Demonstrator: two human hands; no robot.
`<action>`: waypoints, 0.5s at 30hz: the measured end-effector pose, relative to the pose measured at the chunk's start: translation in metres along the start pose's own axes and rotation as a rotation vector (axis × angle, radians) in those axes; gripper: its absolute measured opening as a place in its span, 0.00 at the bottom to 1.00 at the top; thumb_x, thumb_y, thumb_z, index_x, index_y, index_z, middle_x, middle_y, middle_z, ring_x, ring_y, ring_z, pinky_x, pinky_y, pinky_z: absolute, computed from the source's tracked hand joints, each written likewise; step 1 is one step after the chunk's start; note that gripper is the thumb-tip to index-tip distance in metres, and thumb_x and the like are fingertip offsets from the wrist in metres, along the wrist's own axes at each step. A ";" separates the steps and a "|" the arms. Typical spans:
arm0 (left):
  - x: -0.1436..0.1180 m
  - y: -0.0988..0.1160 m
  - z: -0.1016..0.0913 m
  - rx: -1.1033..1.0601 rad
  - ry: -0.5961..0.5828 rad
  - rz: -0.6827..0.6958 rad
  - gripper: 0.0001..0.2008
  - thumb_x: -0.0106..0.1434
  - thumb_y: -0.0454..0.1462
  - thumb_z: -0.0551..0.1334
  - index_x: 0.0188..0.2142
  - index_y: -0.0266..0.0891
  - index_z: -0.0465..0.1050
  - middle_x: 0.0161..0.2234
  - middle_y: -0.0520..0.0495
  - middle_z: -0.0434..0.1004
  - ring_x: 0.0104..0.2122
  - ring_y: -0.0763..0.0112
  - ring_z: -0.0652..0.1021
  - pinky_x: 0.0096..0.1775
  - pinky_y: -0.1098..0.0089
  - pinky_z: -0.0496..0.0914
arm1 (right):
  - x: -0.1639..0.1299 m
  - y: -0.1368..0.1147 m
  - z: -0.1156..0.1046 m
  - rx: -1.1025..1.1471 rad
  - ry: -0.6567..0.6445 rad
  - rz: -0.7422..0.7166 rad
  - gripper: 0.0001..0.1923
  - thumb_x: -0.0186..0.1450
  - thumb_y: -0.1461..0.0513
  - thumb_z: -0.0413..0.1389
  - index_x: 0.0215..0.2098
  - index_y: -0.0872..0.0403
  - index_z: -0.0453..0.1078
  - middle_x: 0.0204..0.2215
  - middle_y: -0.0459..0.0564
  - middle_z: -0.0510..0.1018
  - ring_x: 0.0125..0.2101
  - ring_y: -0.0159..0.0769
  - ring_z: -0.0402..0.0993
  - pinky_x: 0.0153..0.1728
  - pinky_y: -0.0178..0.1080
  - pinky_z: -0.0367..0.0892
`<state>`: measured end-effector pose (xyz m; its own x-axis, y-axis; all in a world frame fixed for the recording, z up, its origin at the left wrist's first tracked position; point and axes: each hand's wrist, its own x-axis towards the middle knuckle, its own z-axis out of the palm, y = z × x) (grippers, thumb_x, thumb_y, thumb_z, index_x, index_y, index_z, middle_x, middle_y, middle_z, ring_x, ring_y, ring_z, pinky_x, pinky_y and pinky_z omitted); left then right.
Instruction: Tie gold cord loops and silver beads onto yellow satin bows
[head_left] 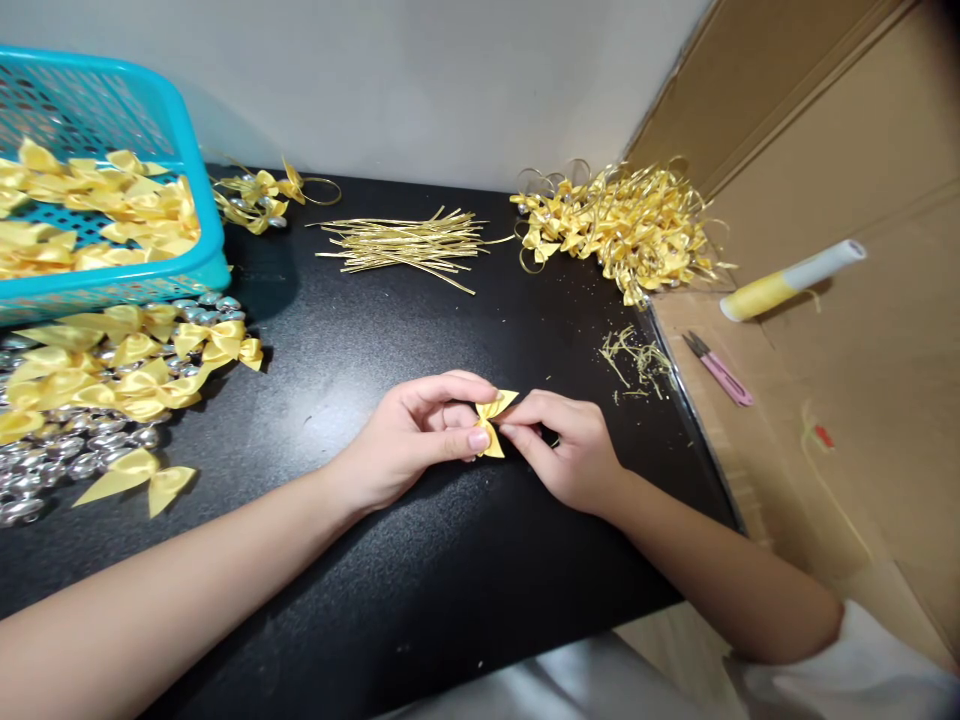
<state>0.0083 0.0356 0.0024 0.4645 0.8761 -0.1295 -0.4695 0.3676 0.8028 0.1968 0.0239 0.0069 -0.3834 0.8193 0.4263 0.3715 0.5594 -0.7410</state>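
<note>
Two bare forearms are reaching in from the near edge over the black table (pixel 420 590), and the hands are meeting close together near its middle. The left hand (pixel 409 440) is curling its fingers and pinching a small yellow ribbon bow (pixel 491 420) between thumb and fingertips, while the right hand (pixel 574 455) is gripping the same bow from the right side, so both hands are clamped on it just above the tabletop. At the left, loose yellow bows (pixel 127 375) are lying over a spread of silver beads (pixel 45 470), and one more bow is lying alone nearer the camera. Farther left, a turquoise basket (pixel 202 215) is holding more yellow bows. At the far side, a bundle of gold wire ties (pixel 405 243) is lying flat, with a heap of finished bows with gold loops (pixel 630 225) to its right. Small gold trimmings (pixel 634 358) are scattered near the table's right edge. Beyond that edge, on the cardboard (pixel 885 350), pink thread snips (pixel 720 368) and a yellow-and-white tube (pixel 791 280) are lying well apart from the hands.
</note>
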 end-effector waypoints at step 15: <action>0.000 0.001 0.001 0.002 -0.003 0.014 0.14 0.49 0.27 0.73 0.33 0.45 0.83 0.32 0.53 0.76 0.24 0.83 0.75 0.27 0.82 0.73 | 0.001 0.000 0.000 -0.002 -0.013 0.006 0.07 0.66 0.66 0.54 0.33 0.52 0.73 0.24 0.45 0.78 0.24 0.31 0.71 0.29 0.36 0.68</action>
<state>0.0087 0.0353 0.0033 0.4606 0.8800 -0.1163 -0.4744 0.3548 0.8057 0.1966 0.0242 0.0075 -0.3920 0.8210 0.4150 0.3753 0.5546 -0.7427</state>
